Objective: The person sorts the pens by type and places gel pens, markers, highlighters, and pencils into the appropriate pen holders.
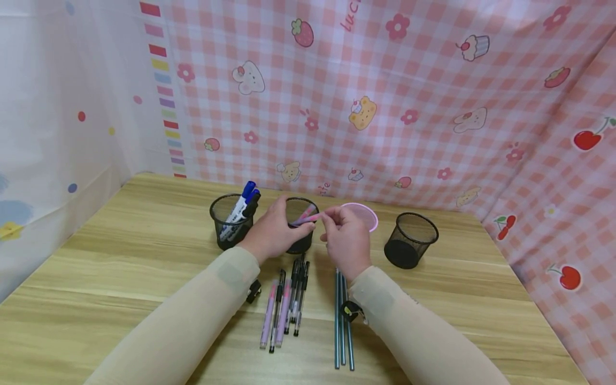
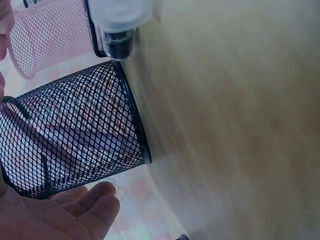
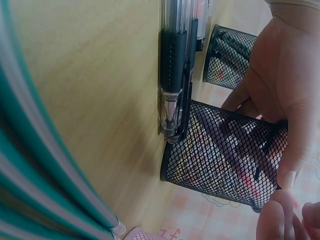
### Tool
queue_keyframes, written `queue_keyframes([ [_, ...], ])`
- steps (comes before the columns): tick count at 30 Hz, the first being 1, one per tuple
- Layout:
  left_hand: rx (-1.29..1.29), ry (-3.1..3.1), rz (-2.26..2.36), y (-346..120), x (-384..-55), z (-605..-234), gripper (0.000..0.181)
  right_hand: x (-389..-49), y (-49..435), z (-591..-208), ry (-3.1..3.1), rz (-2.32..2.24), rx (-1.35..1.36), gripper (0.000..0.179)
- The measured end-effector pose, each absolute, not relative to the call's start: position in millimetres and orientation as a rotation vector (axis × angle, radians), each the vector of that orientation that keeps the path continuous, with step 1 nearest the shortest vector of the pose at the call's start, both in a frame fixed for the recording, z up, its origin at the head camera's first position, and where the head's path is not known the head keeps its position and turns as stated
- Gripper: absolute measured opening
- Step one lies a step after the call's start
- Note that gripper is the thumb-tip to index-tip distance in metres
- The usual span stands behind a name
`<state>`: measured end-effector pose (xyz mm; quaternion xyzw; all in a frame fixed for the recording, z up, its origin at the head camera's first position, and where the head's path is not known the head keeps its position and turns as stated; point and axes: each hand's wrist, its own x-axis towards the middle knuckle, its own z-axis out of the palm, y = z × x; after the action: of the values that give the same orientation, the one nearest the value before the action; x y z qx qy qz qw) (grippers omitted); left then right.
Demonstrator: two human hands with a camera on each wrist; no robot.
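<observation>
My left hand (image 1: 274,232) holds the middle black mesh pen cup (image 1: 299,246), thumb along the near rim, and fingers show beyond the cup in the left wrist view. Between thumb and fingertips, my right hand (image 1: 347,246) pinches a pink-and-purple highlighter (image 1: 314,217), slanted with its far end over the cup's mouth. Another highlighter (image 1: 305,212) leans inside that cup, and its shape shows through the mesh (image 2: 75,130). In front of the cup lie several black-capped gel pens (image 1: 299,294) and two highlighters (image 1: 267,323).
Left of my hands stands a black mesh cup (image 1: 218,219) with blue and black markers (image 1: 238,208). Behind my right hand is a pink mesh cup (image 1: 368,214). Another black mesh cup (image 1: 409,246) stands at right. Teal pencils (image 1: 343,331) lie beneath my right wrist.
</observation>
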<state>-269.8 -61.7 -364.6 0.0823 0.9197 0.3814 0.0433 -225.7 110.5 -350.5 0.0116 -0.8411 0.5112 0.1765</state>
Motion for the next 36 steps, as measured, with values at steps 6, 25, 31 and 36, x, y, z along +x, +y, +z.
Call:
queue_keyframes([
  [6, 0.26, 2.817, 1.161, -61.8, -270.0, -365.5, 0.111, -224.9, 109.1, -350.8, -2.404, 1.459, 0.009, 0.013],
  [25, 0.272, 2.825, 1.147, -61.7, -269.8, -367.0, 0.112, -218.1, 108.0, -348.5, -2.421, 1.468, 0.039, 0.017],
  [31, 0.264, 2.812, 1.156, -62.6, -268.2, -365.1, 0.12, -210.9, 108.8, -348.0, -2.47, 1.424, 0.146, 0.014],
  [36, 0.253, 2.805, 1.158, -62.3, -268.0, -363.1, 0.116, -200.8, 110.2, -346.1, -2.55, 1.377, 0.337, 0.011],
])
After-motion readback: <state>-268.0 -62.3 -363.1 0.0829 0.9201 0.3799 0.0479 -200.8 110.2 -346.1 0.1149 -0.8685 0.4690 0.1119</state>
